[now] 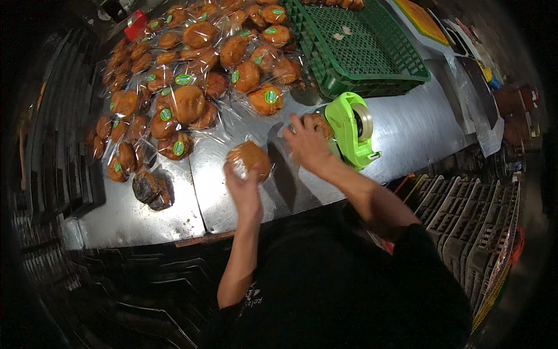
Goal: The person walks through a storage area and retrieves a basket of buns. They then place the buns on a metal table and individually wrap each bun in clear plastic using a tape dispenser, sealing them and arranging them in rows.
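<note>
My left hand [244,185] holds a round brown bun [250,157] in clear film above the metal table. Over the table to its right, my right hand [307,144] is spread, its fingers in front of another wrapped bun [321,124]; whether they touch it I cannot tell. Right beside that bun stands a lime-green tape dispenser [344,126] with a roll of clear tape [364,122]. Many wrapped buns with green oval stickers [187,102] lie piled at the upper left.
A green plastic crate [333,85] with several buns at its far end stands at the back right. Two dark, blackened pieces [150,192] lie near the table's front left. Plastic bags [488,135] hang over the right end of the metal table [414,126]. Stacked crates [466,218] stand below right.
</note>
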`<state>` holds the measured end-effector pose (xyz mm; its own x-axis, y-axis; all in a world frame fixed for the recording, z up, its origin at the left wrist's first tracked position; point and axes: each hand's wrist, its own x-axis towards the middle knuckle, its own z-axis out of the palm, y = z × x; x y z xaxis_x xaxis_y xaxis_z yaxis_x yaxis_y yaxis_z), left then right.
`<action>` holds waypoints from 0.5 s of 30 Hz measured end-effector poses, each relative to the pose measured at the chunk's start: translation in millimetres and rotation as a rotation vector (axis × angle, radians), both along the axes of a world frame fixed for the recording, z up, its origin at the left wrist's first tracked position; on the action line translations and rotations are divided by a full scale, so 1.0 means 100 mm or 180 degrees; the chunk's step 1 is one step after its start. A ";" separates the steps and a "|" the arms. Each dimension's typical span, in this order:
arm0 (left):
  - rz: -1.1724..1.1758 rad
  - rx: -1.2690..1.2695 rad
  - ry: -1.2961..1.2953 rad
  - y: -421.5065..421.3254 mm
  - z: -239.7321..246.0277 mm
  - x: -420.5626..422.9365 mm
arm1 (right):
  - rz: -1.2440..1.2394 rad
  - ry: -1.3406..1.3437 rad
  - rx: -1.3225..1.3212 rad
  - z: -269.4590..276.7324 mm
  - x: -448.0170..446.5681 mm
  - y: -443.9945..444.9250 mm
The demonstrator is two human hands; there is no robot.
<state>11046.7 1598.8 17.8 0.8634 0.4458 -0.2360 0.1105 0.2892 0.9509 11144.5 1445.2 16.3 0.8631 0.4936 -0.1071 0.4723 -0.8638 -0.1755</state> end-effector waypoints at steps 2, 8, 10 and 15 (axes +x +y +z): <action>-0.0306 -0.0099 0.0038 -0.33 -0.11 0.30 | 0.0084 -0.0208 -0.0256 0.22 0.24 -0.19; -0.0776 0.0557 0.0238 -1.08 -0.35 0.94 | 0.0112 -0.1557 0.0891 1.03 0.33 -1.14; -0.0232 0.1689 0.0433 -0.77 -0.45 1.05 | -0.0170 -0.1229 0.1465 1.14 0.19 -1.34; 0.0114 0.3402 0.1943 -0.28 -0.73 1.59 | -0.0333 -0.0549 0.2245 0.95 -0.19 -1.60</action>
<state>11206.0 1570.5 -55.1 0.7228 0.6839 -0.0985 0.6279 -0.5907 0.5068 11126.0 1285.4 111.2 0.8854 0.3090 0.3473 0.4646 -0.6150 -0.6372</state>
